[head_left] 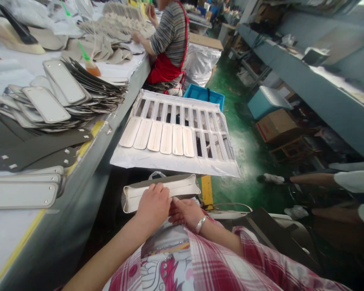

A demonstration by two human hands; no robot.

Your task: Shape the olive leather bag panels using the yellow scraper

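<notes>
Close to my body lies a long bag-like piece, grey outside and white inside, with a seam line along its white face. My left hand is closed over its near edge, fingers curled on the white part. At the same edge, my right hand, with a silver bracelet on the wrist, has its thumb against the piece and its fingers partly hidden beneath. Just beyond stands a white slotted rack with several cream oblong panels in a row on its left part.
On the left table are stacked white oblong panels, dark strips and a glue bottle. A person in a red apron sits beyond the rack, near a blue crate. Another person's legs show at right.
</notes>
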